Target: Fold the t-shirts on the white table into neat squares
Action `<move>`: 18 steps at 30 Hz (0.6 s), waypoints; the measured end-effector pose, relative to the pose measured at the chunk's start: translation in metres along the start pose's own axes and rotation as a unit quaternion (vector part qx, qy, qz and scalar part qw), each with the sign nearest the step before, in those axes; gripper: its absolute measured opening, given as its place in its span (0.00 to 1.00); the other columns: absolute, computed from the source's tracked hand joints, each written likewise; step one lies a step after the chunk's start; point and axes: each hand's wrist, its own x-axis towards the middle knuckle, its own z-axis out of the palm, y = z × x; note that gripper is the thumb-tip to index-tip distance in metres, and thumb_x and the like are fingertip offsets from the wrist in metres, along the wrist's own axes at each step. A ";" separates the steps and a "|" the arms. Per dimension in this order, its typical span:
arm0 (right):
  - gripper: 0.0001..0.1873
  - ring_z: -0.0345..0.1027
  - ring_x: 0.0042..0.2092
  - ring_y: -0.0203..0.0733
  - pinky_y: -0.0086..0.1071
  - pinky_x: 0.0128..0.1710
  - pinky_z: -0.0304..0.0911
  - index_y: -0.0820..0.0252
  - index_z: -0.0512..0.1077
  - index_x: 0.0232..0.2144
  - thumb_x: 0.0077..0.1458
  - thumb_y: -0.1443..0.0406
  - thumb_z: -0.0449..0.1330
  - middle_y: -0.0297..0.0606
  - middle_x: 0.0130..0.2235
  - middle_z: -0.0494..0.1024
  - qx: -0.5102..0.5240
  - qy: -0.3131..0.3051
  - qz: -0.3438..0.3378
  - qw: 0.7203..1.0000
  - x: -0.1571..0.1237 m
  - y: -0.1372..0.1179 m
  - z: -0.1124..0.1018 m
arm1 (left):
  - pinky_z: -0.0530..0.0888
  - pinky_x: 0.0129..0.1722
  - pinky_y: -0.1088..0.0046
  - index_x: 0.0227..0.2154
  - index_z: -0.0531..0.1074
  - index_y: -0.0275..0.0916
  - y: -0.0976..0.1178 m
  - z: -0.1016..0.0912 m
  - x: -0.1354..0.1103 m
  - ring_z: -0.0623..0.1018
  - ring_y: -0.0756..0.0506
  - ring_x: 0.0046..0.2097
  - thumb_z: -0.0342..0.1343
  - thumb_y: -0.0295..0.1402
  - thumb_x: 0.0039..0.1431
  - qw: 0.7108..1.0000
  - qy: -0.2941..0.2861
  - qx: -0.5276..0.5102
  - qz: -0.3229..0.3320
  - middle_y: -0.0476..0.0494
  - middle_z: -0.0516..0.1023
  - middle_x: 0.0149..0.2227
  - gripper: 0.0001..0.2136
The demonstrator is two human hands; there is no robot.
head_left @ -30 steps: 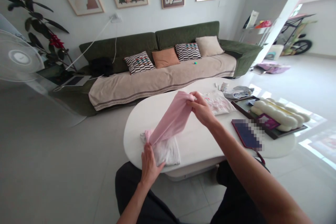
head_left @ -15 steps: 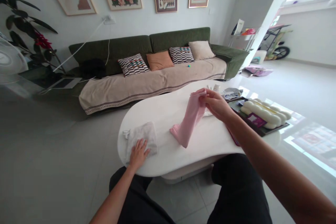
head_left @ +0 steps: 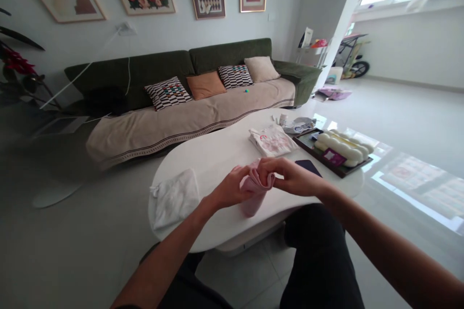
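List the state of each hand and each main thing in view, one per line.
Left hand: gripping the pink cloth
Right hand: gripping the pink cloth
Pink cloth: bunched up between both hands
White garment: folded, flat on the table
Printed garment: folded, flat on the table
Tray: holding a cream, bumpy object
Blanket: draped over the sofa seat
Cushions: in a row along the sofa

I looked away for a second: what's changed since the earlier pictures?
The pink garment moved rightward, away from above the folded white garment, and is now bunched up. The left hand came off the white garment and took hold of the pink one; the right hand holds it, as before. The white garment, printed garment and tray stayed on the table.
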 end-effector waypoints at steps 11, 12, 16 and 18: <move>0.28 0.64 0.40 0.38 0.28 0.39 0.58 0.57 0.64 0.46 0.42 0.78 0.47 0.37 0.41 0.69 -0.196 0.098 0.090 0.972 -0.074 0.034 -0.023 | 0.58 0.50 0.59 0.18 0.67 0.37 -0.031 -0.009 -0.055 0.66 0.51 0.26 0.44 0.35 0.56 0.971 -0.095 0.170 -0.139 0.51 0.68 0.21 0.14; 0.29 0.64 0.40 0.38 0.29 0.40 0.58 0.55 0.63 0.48 0.43 0.78 0.46 0.37 0.41 0.69 -0.206 0.061 0.091 0.972 -0.078 0.033 -0.025 | 0.61 0.47 0.64 0.18 0.67 0.37 -0.030 -0.016 -0.061 0.66 0.51 0.26 0.44 0.35 0.56 0.970 -0.102 0.157 -0.152 0.51 0.68 0.20 0.15; 0.17 0.65 0.34 0.35 0.27 0.34 0.58 0.56 0.68 0.37 0.50 0.75 0.46 0.36 0.34 0.69 -0.244 -0.046 0.110 0.962 -0.089 0.022 -0.037 | 0.63 0.29 0.78 0.18 0.66 0.37 -0.020 -0.047 -0.086 0.67 0.51 0.27 0.46 0.38 0.56 0.972 -0.105 0.066 -0.200 0.50 0.67 0.22 0.15; 0.10 0.65 0.31 0.35 0.27 0.31 0.58 0.57 0.68 0.32 0.54 0.70 0.48 0.36 0.32 0.70 -0.259 -0.049 0.122 0.957 -0.094 0.016 -0.046 | 0.63 0.27 0.79 0.18 0.66 0.37 -0.013 -0.065 -0.099 0.68 0.51 0.27 0.47 0.39 0.55 0.970 -0.076 0.041 -0.225 0.51 0.67 0.22 0.15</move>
